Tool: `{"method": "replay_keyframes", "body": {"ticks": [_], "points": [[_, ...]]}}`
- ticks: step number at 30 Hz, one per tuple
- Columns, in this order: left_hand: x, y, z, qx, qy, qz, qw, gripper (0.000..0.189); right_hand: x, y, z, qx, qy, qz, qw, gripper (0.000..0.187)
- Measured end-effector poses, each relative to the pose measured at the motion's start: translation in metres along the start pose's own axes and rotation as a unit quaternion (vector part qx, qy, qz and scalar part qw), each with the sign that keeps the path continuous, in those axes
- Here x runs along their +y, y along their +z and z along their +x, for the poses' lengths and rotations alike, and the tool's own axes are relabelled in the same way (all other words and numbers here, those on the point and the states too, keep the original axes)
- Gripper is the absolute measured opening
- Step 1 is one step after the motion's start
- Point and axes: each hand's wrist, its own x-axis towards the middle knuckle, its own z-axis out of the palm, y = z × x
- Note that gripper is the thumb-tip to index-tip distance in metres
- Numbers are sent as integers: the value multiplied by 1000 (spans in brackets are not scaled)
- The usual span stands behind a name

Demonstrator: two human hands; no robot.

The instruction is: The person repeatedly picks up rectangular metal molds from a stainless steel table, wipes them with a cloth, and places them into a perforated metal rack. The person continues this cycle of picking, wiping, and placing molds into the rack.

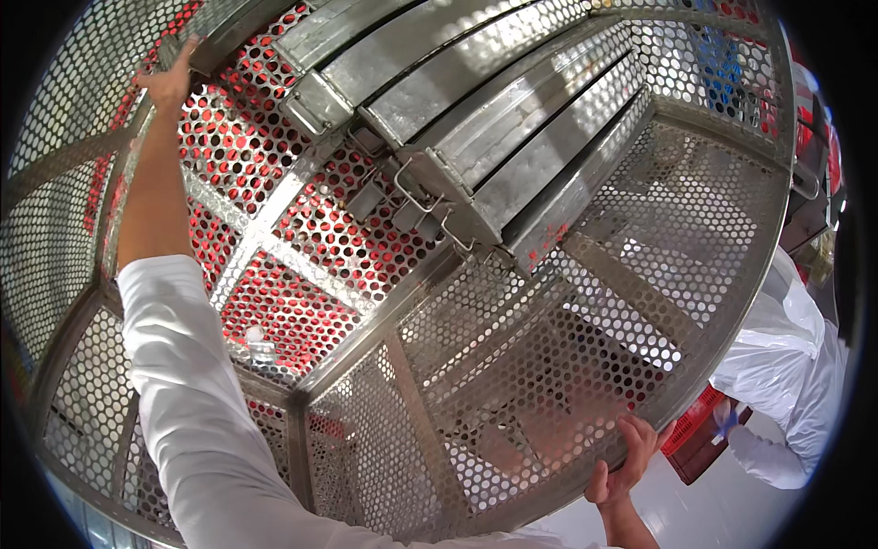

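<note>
A deep perforated metal basket (411, 357) spreads before me. My left hand (167, 77) reaches deep into its far left side. Its fingers are on the near end of a long metal box (230, 34); part of the grip is hidden behind that end. Several similar long metal boxes (425, 110) lie side by side to the right, with wire handles (415, 189) at their near ends. My right hand (627, 460) grips the basket's rim (658, 418) at the lower right, thumb towards me and fingers over the edge.
A small clear object with a white top (260, 346) is at the basket's near left corner. Red shows through the perforated floor. Outside on the right, a person in white clothing (782, 357) stands beside a red crate (693, 425) on a pale floor (686, 508).
</note>
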Motion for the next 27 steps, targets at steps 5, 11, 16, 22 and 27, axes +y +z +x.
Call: {"method": "replay_keyframes", "body": {"ticks": [5,11,16,22,27], "points": [[-2,29,-13,-87,-70,-47,993,115,-3,0,0,-12,-10,1,1000,55],[2,63,-66,-196,-85,-239,947,63,-5,0,6,-37,-16,-21,999,55],[92,63,-123,-205,-131,-193,951,82,-11,4,6,-28,-14,-34,999,58],[54,102,-122,-168,-99,-197,961,96,0,1,3,-1,-43,-6,999,62],[32,103,-111,-186,-149,-275,931,70,4,-5,9,9,-45,22,999,64]]}}
